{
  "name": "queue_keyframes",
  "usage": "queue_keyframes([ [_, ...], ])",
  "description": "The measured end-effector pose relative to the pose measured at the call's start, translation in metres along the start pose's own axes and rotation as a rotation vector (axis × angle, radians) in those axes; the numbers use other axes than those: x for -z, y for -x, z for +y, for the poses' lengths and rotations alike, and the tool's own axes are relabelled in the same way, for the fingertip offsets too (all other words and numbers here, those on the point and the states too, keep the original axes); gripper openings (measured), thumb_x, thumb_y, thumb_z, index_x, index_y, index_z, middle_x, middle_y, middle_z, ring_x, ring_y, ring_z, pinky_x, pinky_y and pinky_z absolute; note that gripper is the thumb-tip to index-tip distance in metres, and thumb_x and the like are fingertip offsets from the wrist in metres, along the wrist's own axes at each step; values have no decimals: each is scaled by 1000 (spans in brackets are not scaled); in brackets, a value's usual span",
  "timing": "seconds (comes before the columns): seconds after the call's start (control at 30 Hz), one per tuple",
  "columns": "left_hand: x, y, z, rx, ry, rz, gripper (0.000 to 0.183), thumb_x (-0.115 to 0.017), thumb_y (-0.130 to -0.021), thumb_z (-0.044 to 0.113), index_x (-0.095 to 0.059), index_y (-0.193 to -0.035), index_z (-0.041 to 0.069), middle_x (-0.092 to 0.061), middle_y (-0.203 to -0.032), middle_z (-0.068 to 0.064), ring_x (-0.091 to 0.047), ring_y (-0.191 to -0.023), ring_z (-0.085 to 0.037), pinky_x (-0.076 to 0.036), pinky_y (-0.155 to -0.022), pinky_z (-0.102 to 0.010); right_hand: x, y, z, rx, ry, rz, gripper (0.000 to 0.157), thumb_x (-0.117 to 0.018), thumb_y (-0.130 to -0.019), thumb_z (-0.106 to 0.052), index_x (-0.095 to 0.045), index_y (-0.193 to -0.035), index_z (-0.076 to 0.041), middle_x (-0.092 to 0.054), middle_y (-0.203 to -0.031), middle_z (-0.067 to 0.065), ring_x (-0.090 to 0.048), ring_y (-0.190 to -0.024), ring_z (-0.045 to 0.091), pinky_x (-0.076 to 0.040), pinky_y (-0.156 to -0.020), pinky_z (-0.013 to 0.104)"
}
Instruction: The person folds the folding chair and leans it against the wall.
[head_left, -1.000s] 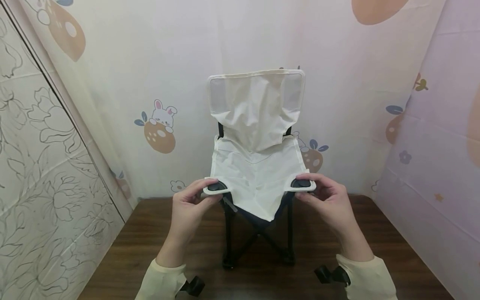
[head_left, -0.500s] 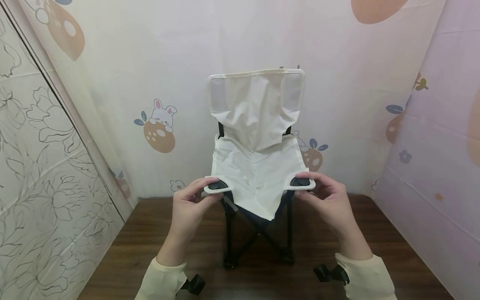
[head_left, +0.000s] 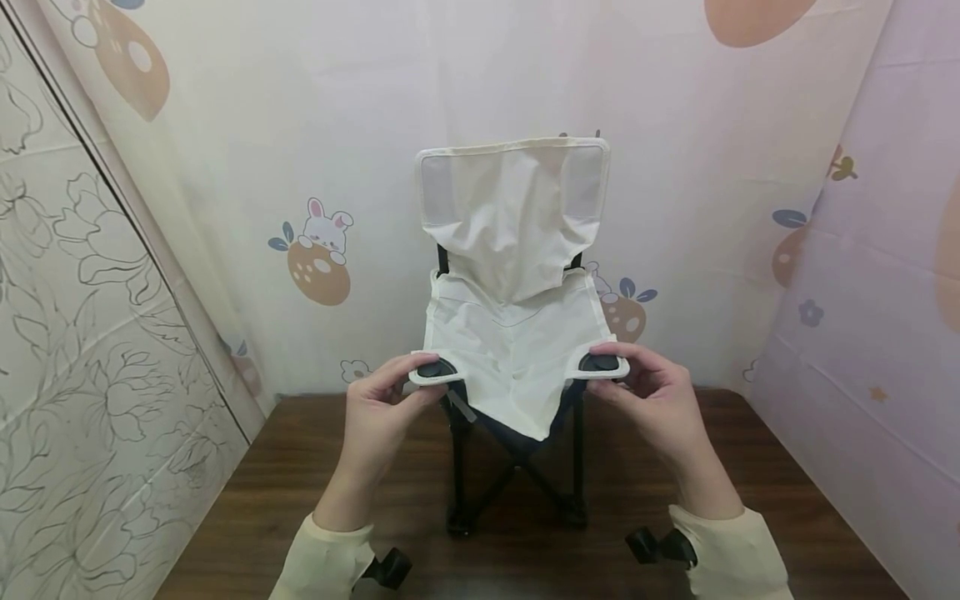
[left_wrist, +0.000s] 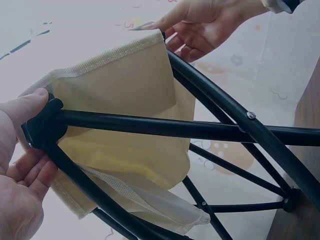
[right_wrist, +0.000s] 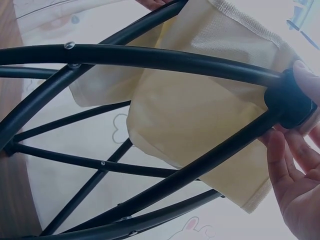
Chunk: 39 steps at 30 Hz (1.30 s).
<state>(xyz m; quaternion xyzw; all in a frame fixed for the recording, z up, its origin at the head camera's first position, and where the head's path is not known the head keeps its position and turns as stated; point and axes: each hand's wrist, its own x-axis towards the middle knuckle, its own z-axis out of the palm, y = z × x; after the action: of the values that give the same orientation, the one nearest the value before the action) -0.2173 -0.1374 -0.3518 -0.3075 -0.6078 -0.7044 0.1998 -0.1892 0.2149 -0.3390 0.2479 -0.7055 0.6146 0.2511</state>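
An uneven pull could tip the chair point(head_left: 513, 333) or drag it askew across the desk point(head_left: 300, 467). It stands mid-frame between two grasping hands: at lower left, the left hand point(head_left: 381, 415) pinches one front corner point(head_left: 447, 367); at lower right, the right hand point(head_left: 666, 402) pinches the other.

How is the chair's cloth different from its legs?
The cloth is creamy white; the legs are dark. The cloth spreads wide; the legs are narrow bars, some crossing. The cloth is wrinkled; the legs look smooth. Both are parts of one chair.
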Motion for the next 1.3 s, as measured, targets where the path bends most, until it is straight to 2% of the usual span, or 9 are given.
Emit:
queue_keyframes([
  [0.67, -2, -2, 0, -1, 29, -1, 39, -84, -87, -15, -76, -125, -9, -77, -122, -16, -73, -114, -25, -63, -95, -37, -3, -3, -3, 8, 6, -18, 43, -78, -88, 22, -73, -129, 7, -75, -112, 4, -67, -92, 16, -61, -80, 20],
  [1.0, -4, -4, 1, -2, 38, -2, 39, -84, -86, -16, -75, -124, -10, -77, -121, -14, -73, -113, -23, -64, -93, -35, -1, -4, -4, -13, 60, -44, 42, -80, -92, 14, -71, -132, 6, -73, -115, 3, -65, -95, 16, -60, -80, 20],
  [1.3, -6, -4, 5, 25, 32, 10, 39, -83, -86, -16, -76, -124, -9, -78, -122, -15, -73, -114, -24, -63, -94, -36, -4, -5, -6, -8, 36, -42, 42, -80, -91, 15, -71, -131, 6, -74, -115, 4, -66, -95, 16, -59, -79, 20],
])
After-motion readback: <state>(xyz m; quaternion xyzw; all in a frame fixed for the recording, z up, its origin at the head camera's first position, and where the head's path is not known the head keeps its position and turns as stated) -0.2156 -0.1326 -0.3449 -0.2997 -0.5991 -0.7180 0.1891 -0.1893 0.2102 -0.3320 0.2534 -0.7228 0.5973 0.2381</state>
